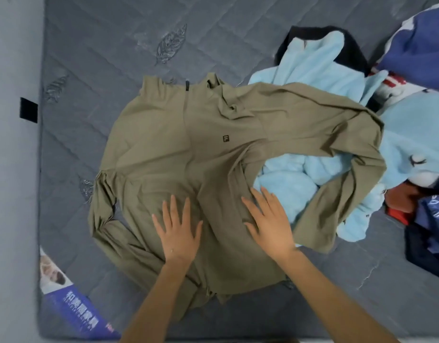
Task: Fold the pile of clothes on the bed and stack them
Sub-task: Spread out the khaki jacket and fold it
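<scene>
Your left hand [180, 231] and right hand [269, 219] are both flat, fingers spread, pressing the olive jacket [188, 154] spread on the bed [102, 45]. Its long axis runs near-to-far; the right sleeve [337, 125], draped over the pile [406, 134], sits closer to your right hand.

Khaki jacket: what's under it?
The grey mattress lies under the khaki jacket body. Its pile-side sleeve drapes over the light blue fleece. Anything else beneath the fabric is covered and cannot be seen.
</scene>
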Demonstrator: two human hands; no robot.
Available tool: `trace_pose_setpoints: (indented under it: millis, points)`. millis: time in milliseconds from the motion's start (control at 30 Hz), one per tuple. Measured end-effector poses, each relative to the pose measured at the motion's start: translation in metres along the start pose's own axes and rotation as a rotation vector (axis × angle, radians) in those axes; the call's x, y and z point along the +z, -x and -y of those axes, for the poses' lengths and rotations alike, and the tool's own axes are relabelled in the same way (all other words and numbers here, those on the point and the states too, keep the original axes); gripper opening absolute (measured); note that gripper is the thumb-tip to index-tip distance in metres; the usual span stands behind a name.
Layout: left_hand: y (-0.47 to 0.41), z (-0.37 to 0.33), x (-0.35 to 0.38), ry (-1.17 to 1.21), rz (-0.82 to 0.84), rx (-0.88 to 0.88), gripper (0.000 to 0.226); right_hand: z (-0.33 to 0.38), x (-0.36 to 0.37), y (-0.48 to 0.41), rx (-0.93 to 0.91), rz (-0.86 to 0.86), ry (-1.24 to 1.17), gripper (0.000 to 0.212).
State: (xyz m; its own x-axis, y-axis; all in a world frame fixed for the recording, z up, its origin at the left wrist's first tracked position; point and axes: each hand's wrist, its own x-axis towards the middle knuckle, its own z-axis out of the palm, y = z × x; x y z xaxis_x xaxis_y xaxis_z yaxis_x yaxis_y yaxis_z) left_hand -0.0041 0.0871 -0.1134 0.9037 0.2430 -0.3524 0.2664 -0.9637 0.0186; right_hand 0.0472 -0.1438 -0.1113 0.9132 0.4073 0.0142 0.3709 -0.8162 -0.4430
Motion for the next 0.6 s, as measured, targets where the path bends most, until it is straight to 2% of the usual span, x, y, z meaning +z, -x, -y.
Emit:
trace_pose_setpoints:
  millis: [133, 233, 300, 367, 467, 533, 600]
  points:
    - [0.048, 0.040, 0.020, 0.074, 0.128, -0.156, 0.076, 0.018, 0.015, 0.033, 0.092, 0.040, -0.053, 0.075]
    - [0.071, 0.067, 0.034, 0.131, 0.284, -0.344, 0.085, 0.030, 0.022, 0.056, 0.371, 0.128, -0.132, 0.088]
    - [0.078, 0.078, 0.039, 0.133, 0.318, -0.395, 0.086, 0.037, 0.026, 0.068, 0.605, 0.167, -0.201, 0.090]
    - [0.079, 0.082, 0.041, 0.099, 0.305, -0.376, 0.084, 0.041, 0.031, 0.075, 0.712, 0.186, -0.224, 0.079]
    - [0.078, 0.082, 0.046, 0.260, 0.227, -0.496, 0.083, 0.043, 0.030, 0.077, 0.798, 0.121, -0.248, 0.018]
    - [0.078, 0.084, 0.047, 0.460, 0.199, -0.732, 0.083, 0.045, 0.027, 0.081, 0.876, 0.050, -0.329, 0.041]
    - [0.080, 0.089, 0.050, 0.541, 0.190, -0.885, 0.081, 0.049, 0.022, 0.088, 0.910, -0.023, -0.386, 0.045]
